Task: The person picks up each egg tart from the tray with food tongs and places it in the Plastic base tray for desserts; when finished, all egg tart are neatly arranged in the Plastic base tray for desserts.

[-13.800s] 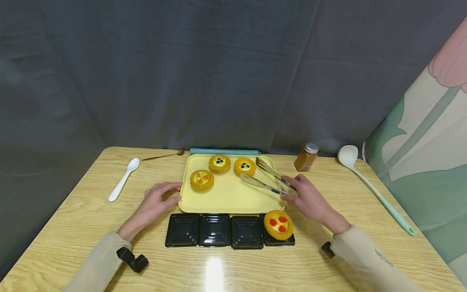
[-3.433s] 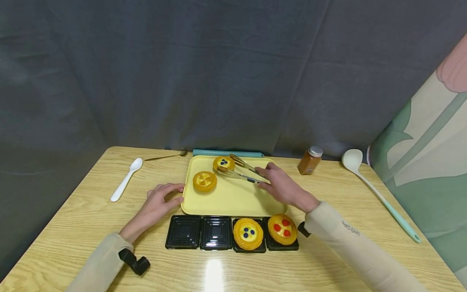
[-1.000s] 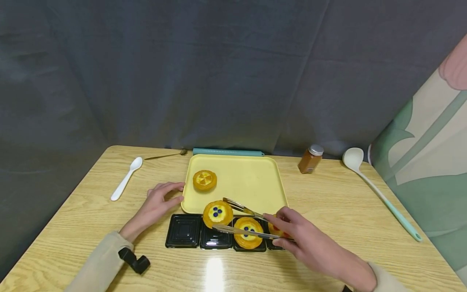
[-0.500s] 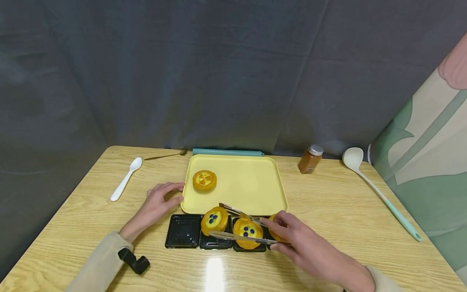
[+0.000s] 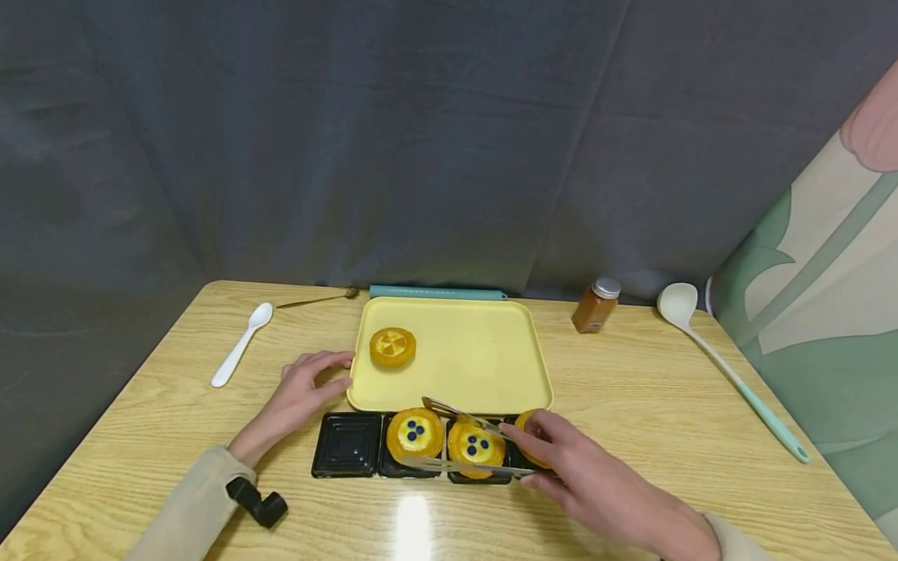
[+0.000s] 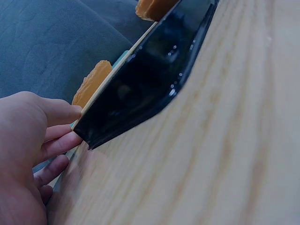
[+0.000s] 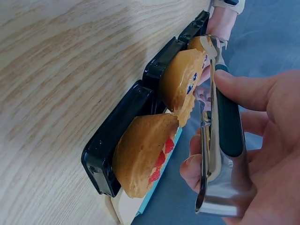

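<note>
My right hand [image 5: 585, 475] grips metal tongs [image 7: 216, 126], their arms spread apart over the black square boxes. Between the tong tips, a blueberry tart [image 5: 415, 436] sits flat in the second box from the left. Another blueberry tart [image 5: 476, 448] fills the third box, partly behind the tongs. A strawberry tart [image 7: 143, 154] lies in the rightmost box, mostly hidden by my right hand in the head view. The leftmost black box [image 5: 347, 444] has a bare bottom. My left hand [image 5: 302, 397] touches the left rim of the yellow tray [image 5: 484, 351] with relaxed fingers. On that tray lies a tart with orange wedges [image 5: 392, 347].
A white spoon [image 5: 242, 347] and a thin dark spoon [image 5: 319, 298] lie at the left. Behind the tray is a teal bar [image 5: 438, 293]. A brown jar with a silver lid [image 5: 596, 306] and a long-handled ladle [image 5: 730, 370] are at the right. A dark curtain backs the table.
The tongs carried the second blueberry tart from the tray down into the second box, where it has settled flat from a tilt. The two left boxes slid slightly left. My left hand stayed put.
</note>
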A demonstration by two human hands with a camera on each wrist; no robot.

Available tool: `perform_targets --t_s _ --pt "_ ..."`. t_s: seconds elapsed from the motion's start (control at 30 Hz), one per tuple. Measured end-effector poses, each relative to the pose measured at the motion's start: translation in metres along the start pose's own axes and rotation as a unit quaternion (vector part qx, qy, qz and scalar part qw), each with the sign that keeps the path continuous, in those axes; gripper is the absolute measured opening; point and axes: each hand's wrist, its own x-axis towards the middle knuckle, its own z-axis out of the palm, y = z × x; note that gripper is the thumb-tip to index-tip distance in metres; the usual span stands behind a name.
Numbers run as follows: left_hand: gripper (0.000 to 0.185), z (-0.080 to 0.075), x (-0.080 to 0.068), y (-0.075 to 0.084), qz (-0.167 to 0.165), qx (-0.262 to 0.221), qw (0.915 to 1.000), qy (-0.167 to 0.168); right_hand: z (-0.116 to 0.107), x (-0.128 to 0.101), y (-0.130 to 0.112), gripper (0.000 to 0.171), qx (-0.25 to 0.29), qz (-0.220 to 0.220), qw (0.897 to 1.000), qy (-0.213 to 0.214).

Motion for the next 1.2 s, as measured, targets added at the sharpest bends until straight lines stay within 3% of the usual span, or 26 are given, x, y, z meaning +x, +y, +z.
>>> perform_targets --t_s 0.2,0.5,0.83,1.03,1.2 --pt "0.043 -0.001 0.000 0.000 0.001 0.002 1.0000 0.000 -0.003 -0.002 -0.001 0.055 -0.002 0.007 1.000 0.001" --pt "0.043 0.000 0.001 0.000 0.005 0.003 1.0000 0.002 -0.012 -0.001 -0.006 0.058 0.040 0.046 0.998 -0.017" --pt "0.043 0.000 0.000 0.000 0.000 0.003 1.0000 0.000 -0.010 0.009 -0.001 0.057 0.055 0.071 0.995 0.036" --pt "0.043 0.000 0.000 0.000 -0.002 0.003 1.0000 0.000 -0.007 0.018 0.000 0.059 0.029 0.060 0.993 0.099" --pt "0.043 0.001 0.001 -0.001 -0.002 0.002 1.0000 0.002 -0.007 0.030 0.003 0.058 0.017 0.061 0.991 0.121"
